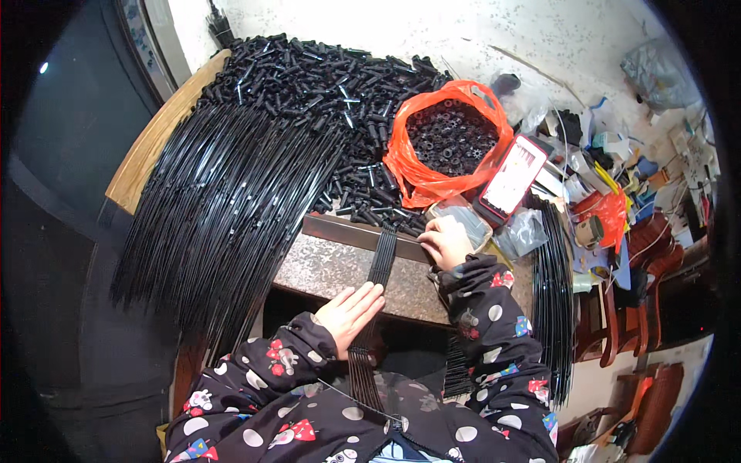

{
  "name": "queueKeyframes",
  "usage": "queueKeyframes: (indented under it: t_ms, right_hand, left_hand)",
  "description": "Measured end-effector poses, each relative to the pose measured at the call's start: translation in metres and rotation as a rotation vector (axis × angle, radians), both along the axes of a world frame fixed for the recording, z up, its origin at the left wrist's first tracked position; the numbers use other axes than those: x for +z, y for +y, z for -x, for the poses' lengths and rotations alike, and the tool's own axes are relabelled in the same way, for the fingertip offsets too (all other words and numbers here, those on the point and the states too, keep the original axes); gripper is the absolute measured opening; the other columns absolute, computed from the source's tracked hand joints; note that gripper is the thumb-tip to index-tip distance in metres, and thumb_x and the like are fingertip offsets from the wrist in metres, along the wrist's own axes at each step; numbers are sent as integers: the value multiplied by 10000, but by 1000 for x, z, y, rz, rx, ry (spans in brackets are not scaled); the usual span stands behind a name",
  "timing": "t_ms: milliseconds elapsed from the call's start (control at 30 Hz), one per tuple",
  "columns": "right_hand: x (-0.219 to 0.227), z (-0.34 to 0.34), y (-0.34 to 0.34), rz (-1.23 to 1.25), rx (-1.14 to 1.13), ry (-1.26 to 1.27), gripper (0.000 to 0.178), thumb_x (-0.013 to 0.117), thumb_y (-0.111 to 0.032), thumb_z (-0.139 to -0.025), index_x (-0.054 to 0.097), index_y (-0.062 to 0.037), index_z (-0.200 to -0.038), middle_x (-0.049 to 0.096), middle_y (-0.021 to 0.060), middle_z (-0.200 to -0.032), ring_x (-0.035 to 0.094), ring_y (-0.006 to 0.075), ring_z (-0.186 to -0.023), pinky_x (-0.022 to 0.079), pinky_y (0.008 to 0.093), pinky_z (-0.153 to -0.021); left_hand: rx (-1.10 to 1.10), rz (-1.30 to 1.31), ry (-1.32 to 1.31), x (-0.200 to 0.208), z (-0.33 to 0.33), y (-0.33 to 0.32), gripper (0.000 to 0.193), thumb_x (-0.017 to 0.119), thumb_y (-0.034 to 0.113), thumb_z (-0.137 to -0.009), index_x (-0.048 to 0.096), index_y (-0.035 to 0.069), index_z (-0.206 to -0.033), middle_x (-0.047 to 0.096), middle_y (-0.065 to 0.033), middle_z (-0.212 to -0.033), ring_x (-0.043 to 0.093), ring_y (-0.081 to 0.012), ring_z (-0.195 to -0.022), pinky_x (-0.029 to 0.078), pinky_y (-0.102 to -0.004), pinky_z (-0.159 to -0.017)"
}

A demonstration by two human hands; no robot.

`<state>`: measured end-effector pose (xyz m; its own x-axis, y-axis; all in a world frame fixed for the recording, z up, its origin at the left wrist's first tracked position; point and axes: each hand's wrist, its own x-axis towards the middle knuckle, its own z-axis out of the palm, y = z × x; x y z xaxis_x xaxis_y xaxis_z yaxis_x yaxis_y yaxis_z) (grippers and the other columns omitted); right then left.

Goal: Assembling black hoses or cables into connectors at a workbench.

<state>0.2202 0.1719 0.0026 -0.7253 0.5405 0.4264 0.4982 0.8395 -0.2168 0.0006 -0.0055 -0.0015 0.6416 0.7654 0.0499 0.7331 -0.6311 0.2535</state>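
Note:
My left hand [351, 312] lies flat with its fingers stretched out, over a row of thin black rods [384, 258] at the near edge of a speckled worktop [328, 270]. The rods lie side by side across a dark metal bar [340, 230] and hang down toward my lap. At the bar's right part, my right hand [448, 243] has its thumb and fingers curled together. Whatever is between those fingertips is too small to make out. Beyond the bar are loose short black plastic pieces [355, 189].
A large sheaf of thin black rods [224, 208] spreads at left beside a wooden board [162, 131]. An orange bag [401, 166] holds small black toothed rings [451, 139]. Right of it are a lit phone [513, 174], a clear container [463, 216], another rod bundle [549, 301] and clutter.

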Motion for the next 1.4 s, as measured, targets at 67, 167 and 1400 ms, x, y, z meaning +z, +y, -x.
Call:
queueKeyframes:
  t_ms: [67,167,1400]
  right_hand:
    - [-3,-3,2,37,3,-4,120,632,-120,-651,623,-100,-769,545,49,-744,529,254,-737,428,358,-635]
    - [-6,-1,0,103,-15,-51,142,607,-104,-664,623,-105,-805,546,59,-770,538,254,-749,440,347,-656]
    - [1,16,11,123,58,-129,303,554,-9,-655,622,-126,-926,548,60,-797,556,250,-767,453,324,-655]
  left_hand:
    - [5,29,-37,-1,-1,1,923,691,387,-565,291,-48,-1274,240,-218,-1359,242,-327,-1269,250,-418,-1001]
    - [12,70,-81,0,-1,2,902,695,304,-563,277,-46,-1283,228,-212,-1369,236,-322,-1274,251,-419,-1003]
    - [29,52,-110,-4,1,-1,922,702,304,-539,278,1,-1300,243,-211,-1364,250,-337,-1266,254,-423,-1001]
